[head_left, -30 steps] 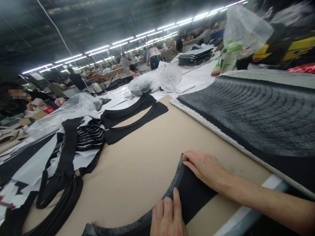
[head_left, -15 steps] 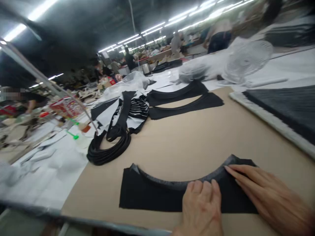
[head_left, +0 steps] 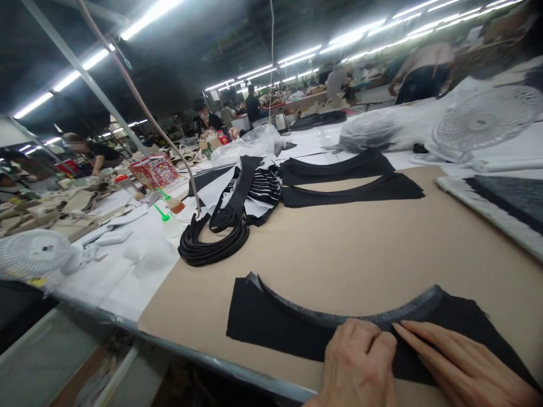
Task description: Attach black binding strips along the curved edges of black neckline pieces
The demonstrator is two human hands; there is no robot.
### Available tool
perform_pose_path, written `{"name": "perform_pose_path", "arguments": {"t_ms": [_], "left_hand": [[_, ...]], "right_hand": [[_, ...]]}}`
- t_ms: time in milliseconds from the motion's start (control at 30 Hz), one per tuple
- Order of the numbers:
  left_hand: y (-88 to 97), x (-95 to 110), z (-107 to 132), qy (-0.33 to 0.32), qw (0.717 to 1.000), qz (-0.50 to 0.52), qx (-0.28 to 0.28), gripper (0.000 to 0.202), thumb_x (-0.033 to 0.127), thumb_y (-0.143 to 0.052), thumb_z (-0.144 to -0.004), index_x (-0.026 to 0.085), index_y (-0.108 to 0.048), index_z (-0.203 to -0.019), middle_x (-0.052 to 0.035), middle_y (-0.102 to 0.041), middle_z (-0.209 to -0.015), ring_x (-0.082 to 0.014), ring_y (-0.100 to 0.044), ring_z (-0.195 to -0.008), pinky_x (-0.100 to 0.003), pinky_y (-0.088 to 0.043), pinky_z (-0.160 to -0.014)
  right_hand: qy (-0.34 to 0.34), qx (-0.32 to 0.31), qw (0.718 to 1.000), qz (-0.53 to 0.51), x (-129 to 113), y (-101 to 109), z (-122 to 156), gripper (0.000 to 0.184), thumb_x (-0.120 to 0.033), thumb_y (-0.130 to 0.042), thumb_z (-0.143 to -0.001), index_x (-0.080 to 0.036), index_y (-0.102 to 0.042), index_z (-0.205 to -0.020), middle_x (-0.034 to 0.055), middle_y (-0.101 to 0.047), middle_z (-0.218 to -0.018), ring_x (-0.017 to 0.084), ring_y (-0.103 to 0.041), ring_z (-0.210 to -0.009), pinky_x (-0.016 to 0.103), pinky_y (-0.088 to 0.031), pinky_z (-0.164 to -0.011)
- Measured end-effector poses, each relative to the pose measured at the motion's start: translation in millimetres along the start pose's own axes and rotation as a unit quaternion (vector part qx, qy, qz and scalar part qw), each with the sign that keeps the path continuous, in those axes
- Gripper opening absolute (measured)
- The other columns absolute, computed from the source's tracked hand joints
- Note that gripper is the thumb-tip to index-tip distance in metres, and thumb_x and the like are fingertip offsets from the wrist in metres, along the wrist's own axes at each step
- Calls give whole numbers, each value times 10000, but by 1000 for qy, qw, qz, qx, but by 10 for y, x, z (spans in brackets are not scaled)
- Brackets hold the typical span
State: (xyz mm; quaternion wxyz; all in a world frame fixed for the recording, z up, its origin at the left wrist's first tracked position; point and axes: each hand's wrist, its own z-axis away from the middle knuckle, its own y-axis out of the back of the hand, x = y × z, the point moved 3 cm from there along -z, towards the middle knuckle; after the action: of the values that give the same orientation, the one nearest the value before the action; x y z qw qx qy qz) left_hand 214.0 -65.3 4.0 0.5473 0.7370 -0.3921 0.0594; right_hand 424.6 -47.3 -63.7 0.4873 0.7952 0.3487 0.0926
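"Left hand (head_left: pixel 360 357): fingers curled. Right (head_left: pixel 460 360): fingers nearly straight, close together. Both rest on the cloth (head_left: pixel 292 334) at 5 o'clock; I can't tell if either pinches it."

"What's changed?"

"Right has come in from the cloth's 3 o'clock end. Now 2 hands seem to bear on 1 stretch beneath the grey strip (head_left: pixel 407 311)."

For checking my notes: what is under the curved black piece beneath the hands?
The beige surface borders the black piece and probably continues underneath; anything directly beneath is covered and cannot be seen.
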Motion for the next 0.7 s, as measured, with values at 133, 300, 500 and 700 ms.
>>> {"name": "perform_pose_path", "arguments": {"t_ms": [133, 300, 500, 700], "left_hand": [[543, -262, 84, 64, 996, 4, 58, 303, 108, -406, -908, 245, -587, -1109, -38, -622, -1052, -183, -547, -974, -348, -466, -865], [1053, -743, 83, 156, 984, -90, -13, 222, 134, -513, -884, 233, -631, -1045, -46, -610, -1074, -220, -518, -1070, -428, -412, -932], [1102, -912, 6, 178, 972, -123, -88, 104, 161, -620, -832, 259, -647, -855, 16, -616, -970, -198, -523, -1028, -454, -307, -950], [1076, -937, -66, 194, 962, -148, -124, 100, 203, -613, -840, 221, -586, -746, 36, -613, -845, -195, -517, -942, -468, -249, -941]], "right_hand": [[27, -11, 999, 42, -219, 145, -218, 561, -141, -472, -838, -326, -479, -1368, 62, -602, -1270, 279, -587, -1119, 448, -487, -922], [80, -59, 992, -77, -929, 278, -889, 561, -12, -391, -754, -229, -584, -1233, 76, -652, -1143, 175, -638, -978, 271, -550, -840], [84, -97, 983, -129, -1252, 33, -1168, 536, 33, -381, -684, -169, -629, -1115, 87, -664, -1037, 184, -634, -895, 308, -564, -825], [76, -109, 983, -127, -1159, -81, -1084, 662, 67, -364, -627, -177, -587, -1201, 71, -650, -1056, 169, -619, -911, 292, -547, -858]]}}
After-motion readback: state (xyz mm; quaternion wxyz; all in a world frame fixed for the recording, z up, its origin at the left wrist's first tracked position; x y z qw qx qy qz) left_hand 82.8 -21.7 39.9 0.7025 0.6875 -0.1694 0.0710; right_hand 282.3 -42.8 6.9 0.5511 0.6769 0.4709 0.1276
